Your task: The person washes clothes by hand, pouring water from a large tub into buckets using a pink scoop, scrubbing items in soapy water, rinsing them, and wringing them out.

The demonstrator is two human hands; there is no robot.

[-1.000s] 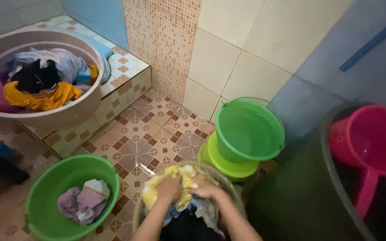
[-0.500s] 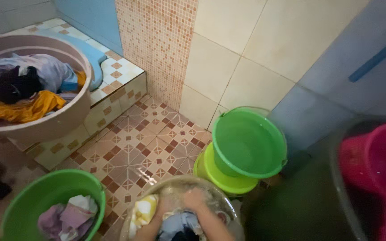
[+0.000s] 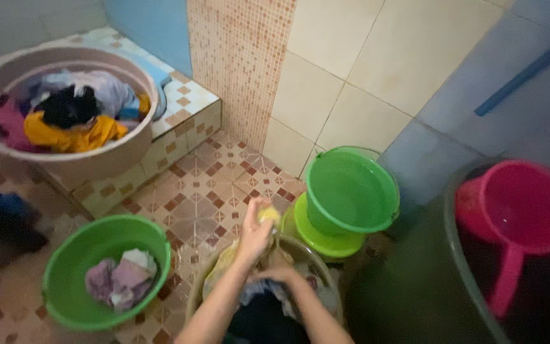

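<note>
My left hand (image 3: 254, 233) is raised above a clear wash basin (image 3: 316, 260) and grips a yellow-and-white cloth (image 3: 268, 216), pulling it up out of the basin. Below it, my right hand (image 3: 279, 272) presses on the lower part of the same cloth inside the basin, among pale and dark wet clothes (image 3: 259, 299). Both forearms enter from the bottom edge. The basin stands on the patterned tile floor (image 3: 198, 191).
A green basin (image 3: 65, 264) with pink and white clothes sits at the left. A large beige tub (image 3: 97, 159) full of clothes rests on a tiled ledge. Behind my basin a green bucket (image 3: 351, 191) stands in another one. A pink scoop (image 3: 517, 210) lies in a dark barrel at the right.
My left hand has risen out of the basin, lifting the yellow cloth with it. Earlier both hands were low in the basin, kneading the clothes. The view has shifted slightly.
</note>
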